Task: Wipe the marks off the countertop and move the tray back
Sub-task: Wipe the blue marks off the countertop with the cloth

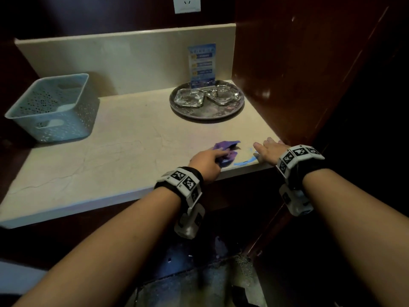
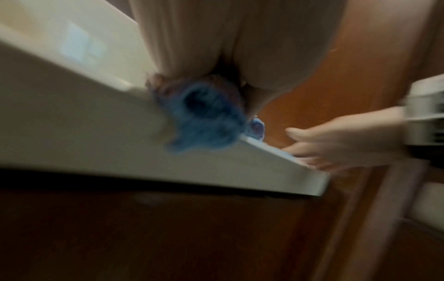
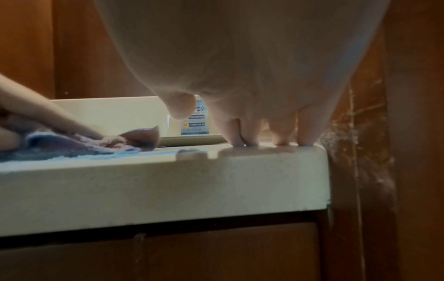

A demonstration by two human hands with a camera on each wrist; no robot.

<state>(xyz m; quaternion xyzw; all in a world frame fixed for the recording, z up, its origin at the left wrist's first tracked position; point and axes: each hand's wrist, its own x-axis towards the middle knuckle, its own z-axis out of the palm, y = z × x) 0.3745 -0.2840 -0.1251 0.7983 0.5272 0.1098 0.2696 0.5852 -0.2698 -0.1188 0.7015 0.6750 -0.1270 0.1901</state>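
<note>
Seen from the head camera, the left hand [image 1: 207,161] at lower centre of the frame grips a crumpled purple cloth [image 1: 225,150] against the beige countertop [image 1: 124,140]. The blue marks [image 1: 245,161] lie immediately right of the cloth, along the counter's front edge, a streak running roughly parallel to that edge, between the two hands. The right hand [image 1: 269,150] rests flat, fingers straight and holding nothing, just right of the marks. The round metal tray [image 1: 207,115], carrying two glass ashtrays [image 1: 189,97], sits well apart in the upper right corner. A pale blue perforated basket [image 1: 49,107] stands at left.
</note>
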